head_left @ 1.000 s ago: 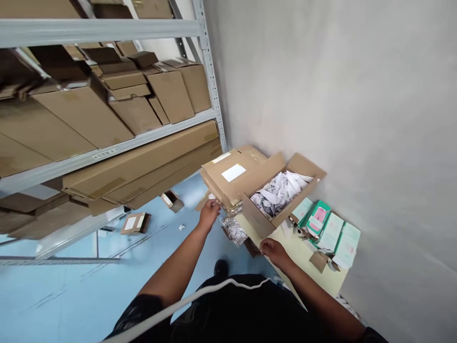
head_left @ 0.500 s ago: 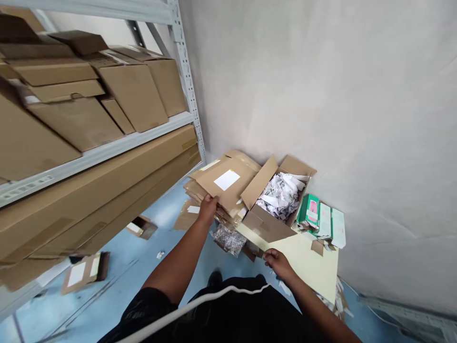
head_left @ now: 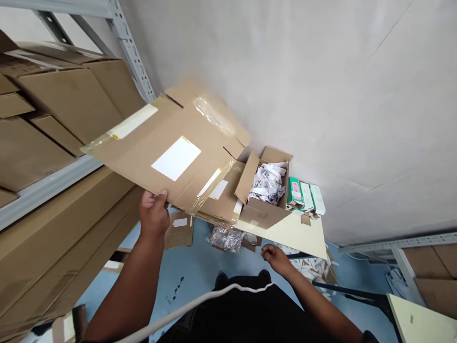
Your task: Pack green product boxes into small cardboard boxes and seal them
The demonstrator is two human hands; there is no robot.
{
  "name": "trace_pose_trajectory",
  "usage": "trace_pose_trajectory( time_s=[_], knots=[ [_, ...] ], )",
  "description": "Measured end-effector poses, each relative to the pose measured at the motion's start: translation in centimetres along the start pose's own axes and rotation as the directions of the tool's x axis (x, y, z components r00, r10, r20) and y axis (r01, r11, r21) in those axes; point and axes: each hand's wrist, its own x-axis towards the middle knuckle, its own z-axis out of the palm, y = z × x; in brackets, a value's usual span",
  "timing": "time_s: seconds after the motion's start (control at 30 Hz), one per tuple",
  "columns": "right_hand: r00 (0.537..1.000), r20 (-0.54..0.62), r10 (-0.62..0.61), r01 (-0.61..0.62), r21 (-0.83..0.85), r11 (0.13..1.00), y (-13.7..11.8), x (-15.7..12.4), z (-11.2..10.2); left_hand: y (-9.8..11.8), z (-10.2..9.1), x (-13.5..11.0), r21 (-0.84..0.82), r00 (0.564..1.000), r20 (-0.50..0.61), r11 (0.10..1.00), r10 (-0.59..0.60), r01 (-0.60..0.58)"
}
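Observation:
My left hand [head_left: 154, 214] is closed on the near edge of a flattened cardboard box [head_left: 143, 164], thumb on top. The raised sheet is tilted and carries white labels and strips of clear tape. Below its right end lies a stack of flattened cardboard [head_left: 228, 183] on the table, partly covered by it. My right hand [head_left: 275, 259] is in front of the table edge with its fingers curled in; whatever they may hold is hidden. Behind it on the cream table [head_left: 285, 234] stands an open carton [head_left: 262, 214] filled with shredded white paper [head_left: 269, 183].
Green and white boxes [head_left: 306, 196] stand right of the carton. A shelf rack [head_left: 85, 174] with cartons fills the left side. Bubble wrap [head_left: 226, 238] and paper scraps [head_left: 310, 269] lie beneath the table. Another tabletop [head_left: 417, 317] juts in at lower right.
My left hand has lifted the top flattened box off the stack and moved it left and up. The right hand remains near the table's front edge. The view has turned right.

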Motion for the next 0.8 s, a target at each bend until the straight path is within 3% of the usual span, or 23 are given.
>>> trace_pose_trajectory(
  time_s=[0.17,0.3,0.37,0.4,0.47,0.53,0.57,0.67,0.73,0.8],
  knots=[
    [0.993,-0.118,-0.03,0.045,0.126,0.991,-1.3,-2.4,-1.6,2.7,4.2,-2.3,-0.058,0.98,0.188,0.996,-0.06,0.072],
    [0.937,-0.35,0.008,0.143,0.403,0.904,-2.7,-5.6,-6.1,2.7,9.5,-7.1,-0.024,0.901,0.391,0.976,-0.188,0.215],
    [0.843,-0.537,-0.004,0.303,0.469,0.83,-2.7,-7.8,-10.0,2.1,12.5,-10.2,0.012,0.828,0.496,0.955,-0.263,0.296],
    [0.766,-0.643,-0.01,0.398,0.462,0.793,-2.4,-9.1,-12.2,1.7,13.9,-11.8,0.036,0.787,0.542,0.944,-0.294,0.329],
    [0.552,-0.834,0.01,0.538,0.365,0.759,-1.0,-12.0,-17.2,0.7,16.8,-15.1,0.097,0.701,0.624,0.924,-0.346,0.37],
    [0.334,-0.941,0.055,0.558,0.245,0.793,1.3,-15.3,-22.3,-0.6,19.7,-18.5,0.162,0.604,0.701,0.909,-0.38,0.384],
    [0.291,-0.954,0.067,0.53,0.219,0.819,2.8,-17.0,-24.6,-1.2,21.2,-20.3,0.189,0.555,0.735,0.904,-0.389,0.384],
    [0.278,-0.955,0.103,0.408,0.214,0.887,7.8,-22.4,-30.6,-3.1,25.7,-25.7,0.231,0.452,0.798,0.896,-0.398,0.38],
    [0.201,-0.97,0.139,0.324,0.2,0.925,11.2,-25.9,-33.4,-4.1,28.8,-29.6,0.247,0.401,0.825,0.892,-0.398,0.377],
    [0.121,-0.981,0.154,0.272,0.182,0.945,14.3,-29.2,-35.5,-4.9,31.7,-33.5,0.276,0.32,0.862,0.894,-0.393,0.355]
  ],
)
